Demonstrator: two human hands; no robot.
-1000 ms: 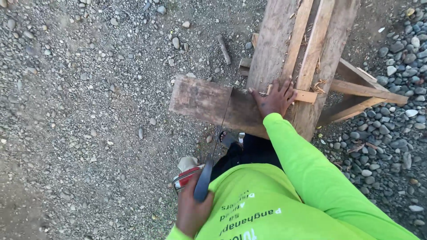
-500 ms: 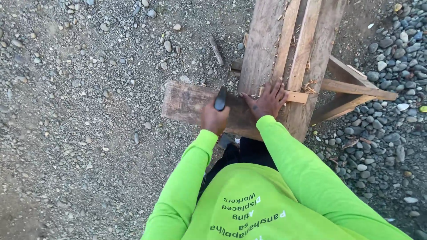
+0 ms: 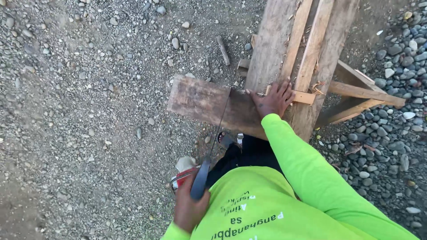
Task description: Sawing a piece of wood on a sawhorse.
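- The left hand (image 3: 190,209) was closed in a fist round the dark handle of a saw (image 3: 207,166), low in the view, close against the green shirt (image 3: 262,209).
- The saw's thin blade ran up and away from that hand to the board (image 3: 209,104), meeting it at a dark line across the wood, probably a cut already started, though the view was too small to be sure.
- The right hand (image 3: 274,98) lay flat with fingers spread, pressing the board down where it crossed the sawhorse (image 3: 307,49).
- The board lay crosswise on the sawhorse, its free end jutting out to the left over the gravel (image 3: 80,111).
- A sandalled foot (image 3: 227,140) showed just below the board.
- Larger grey stones (image 3: 391,133) lay to the right, beside the sawhorse's slanted leg.
- A short stick (image 3: 223,50) lay on the gravel above the board.
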